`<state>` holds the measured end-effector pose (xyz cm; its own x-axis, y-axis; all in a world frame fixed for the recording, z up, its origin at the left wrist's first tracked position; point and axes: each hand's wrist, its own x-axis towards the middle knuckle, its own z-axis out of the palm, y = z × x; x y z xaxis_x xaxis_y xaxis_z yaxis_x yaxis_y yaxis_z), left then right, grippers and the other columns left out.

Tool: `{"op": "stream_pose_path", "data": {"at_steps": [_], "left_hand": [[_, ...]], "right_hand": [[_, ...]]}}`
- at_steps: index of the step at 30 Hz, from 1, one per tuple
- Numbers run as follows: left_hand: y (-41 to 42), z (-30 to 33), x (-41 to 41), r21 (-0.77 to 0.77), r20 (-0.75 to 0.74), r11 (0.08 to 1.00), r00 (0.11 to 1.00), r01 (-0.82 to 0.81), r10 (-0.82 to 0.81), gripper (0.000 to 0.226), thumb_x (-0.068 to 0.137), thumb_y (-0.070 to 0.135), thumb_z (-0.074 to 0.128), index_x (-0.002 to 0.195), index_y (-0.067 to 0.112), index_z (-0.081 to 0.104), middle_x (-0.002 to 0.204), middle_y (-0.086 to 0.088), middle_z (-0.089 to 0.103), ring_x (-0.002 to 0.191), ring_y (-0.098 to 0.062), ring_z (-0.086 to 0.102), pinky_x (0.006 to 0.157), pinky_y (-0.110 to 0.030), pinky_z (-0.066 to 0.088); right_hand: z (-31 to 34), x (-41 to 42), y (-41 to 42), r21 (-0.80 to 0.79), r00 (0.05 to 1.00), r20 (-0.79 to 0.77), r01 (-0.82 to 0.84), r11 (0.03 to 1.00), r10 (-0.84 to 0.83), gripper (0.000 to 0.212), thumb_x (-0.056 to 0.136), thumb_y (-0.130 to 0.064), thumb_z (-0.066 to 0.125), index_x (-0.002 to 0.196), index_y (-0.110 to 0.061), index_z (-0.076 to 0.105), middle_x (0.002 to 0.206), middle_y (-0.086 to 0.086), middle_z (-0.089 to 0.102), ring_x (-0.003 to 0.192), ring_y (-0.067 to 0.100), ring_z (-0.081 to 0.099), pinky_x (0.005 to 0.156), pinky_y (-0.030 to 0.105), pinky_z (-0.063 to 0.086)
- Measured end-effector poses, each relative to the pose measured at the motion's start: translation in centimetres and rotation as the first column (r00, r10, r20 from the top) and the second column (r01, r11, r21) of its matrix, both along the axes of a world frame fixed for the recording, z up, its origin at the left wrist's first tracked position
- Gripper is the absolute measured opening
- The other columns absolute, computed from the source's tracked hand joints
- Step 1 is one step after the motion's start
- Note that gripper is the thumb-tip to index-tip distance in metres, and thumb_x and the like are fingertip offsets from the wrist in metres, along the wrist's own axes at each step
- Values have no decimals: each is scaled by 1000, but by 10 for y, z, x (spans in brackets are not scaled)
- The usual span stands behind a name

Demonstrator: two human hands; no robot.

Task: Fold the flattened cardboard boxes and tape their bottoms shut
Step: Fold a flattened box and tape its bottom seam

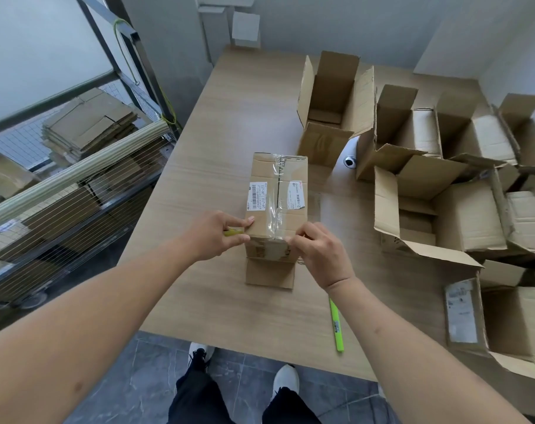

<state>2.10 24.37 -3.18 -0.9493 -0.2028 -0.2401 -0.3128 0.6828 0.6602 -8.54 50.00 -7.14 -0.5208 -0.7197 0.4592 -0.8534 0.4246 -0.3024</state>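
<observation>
Box [276, 206] sits upside down mid-table [229, 117], clear tape [276, 191] run along its bottom seam. Both forearms reach in from below. Left hand [217, 235] curled round a yellow item [233, 232], fingertips pressing the box's near left edge. Right hand [319, 255] pinches at the near right corner — what it grips, can't tell. Green pen [336, 325] lies near the table edge.

Centre of frame: matt brown cardboard box [276, 206] under glossy clear tape [276, 215]; pale wood-grain table [229, 123], smooth; lower right, bright green plastic pen [336, 324]; left, metal wire cart [76, 191].
</observation>
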Motion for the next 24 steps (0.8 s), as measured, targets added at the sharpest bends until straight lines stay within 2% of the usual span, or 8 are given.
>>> {"op": "stream_pose_path", "data": {"at_steps": [3, 6, 9, 11, 15, 17, 20, 24], "left_hand": [[-2, -2, -1, -8, -12, 999, 999, 38, -38, 51, 90, 41, 81, 138, 36, 65, 98, 14, 72, 67, 13, 60, 66, -10, 42], [-6, -13, 0, -94, -65, 994, 996, 61, -68, 54, 87, 48, 81, 138, 40, 65, 115, 6, 77, 96, -11, 69, 81, -29, 54], [-3, -20, 0, -210, -133, 975, 985, 76, -106, 52, 88, 48, 78, 137, 40, 65, 107, 1, 79, 86, -22, 69, 78, -40, 57], [-1, -22, 0, -252, -177, 965, 977, 76, -123, 49, 90, 45, 75, 137, 41, 65, 101, -1, 79, 86, -26, 70, 74, -39, 57], [-8, -25, 7, -218, -171, 970, 974, 111, -150, 49, 94, 50, 69, 142, 47, 59, 120, 8, 76, 101, -19, 72, 81, -37, 58], [-14, -26, 10, -66, -166, 989, 976, 133, -143, 53, 92, 46, 69, 143, 49, 57, 114, 15, 77, 89, -9, 70, 82, -34, 58], [-33, -28, 15, 98, -144, 971, 968, 219, -204, 64, 90, 37, 64, 150, 52, 47, 74, 16, 66, 61, -5, 57, 72, -29, 54], [-61, -35, 17, -40, -131, 974, 965, 225, -228, 72, 99, 42, 66, 158, 54, 27, 71, 16, 56, 62, -1, 55, 77, -32, 54]], "right_hand": [[0, -2, 1, 53, 996, -81, 39, 998, -35, 18, 86, -6, 80, 80, -19, 68, 84, -1, 54, 73, 21, 49, 48, 32, 46], [8, 6, -11, 88, 988, -131, 88, 992, -76, 25, 79, 0, 80, 74, -16, 61, 82, 0, 55, 70, 22, 48, 52, 32, 43], [22, 20, -34, 87, 996, -84, 16, 996, -9, 8, 82, -15, 73, 89, -19, 72, 93, -1, 64, 79, 24, 59, 59, 34, 51], [23, 29, -52, 77, 1000, -18, -1, 997, 2, 17, 89, -25, 68, 104, -28, 75, 105, -5, 68, 90, 21, 63, 61, 33, 55], [3, 38, -66, 36, 998, -12, 58, 998, -58, 25, 89, -13, 72, 110, -25, 79, 118, -2, 74, 110, 25, 71, 73, 36, 63], [-2, 42, -66, 11, 994, -47, 100, 995, -100, 26, 90, -10, 66, 108, -22, 81, 117, 0, 76, 112, 25, 72, 79, 35, 63], [-7, 44, -65, -11, 993, -57, 100, 995, -100, 30, 88, 1, 66, 109, -16, 81, 121, 5, 74, 115, 27, 70, 88, 39, 62], [-12, 44, -65, -20, 995, -20, 95, 995, -95, 37, 82, 10, 76, 111, -12, 80, 123, 6, 73, 119, 26, 67, 95, 42, 59]]}}
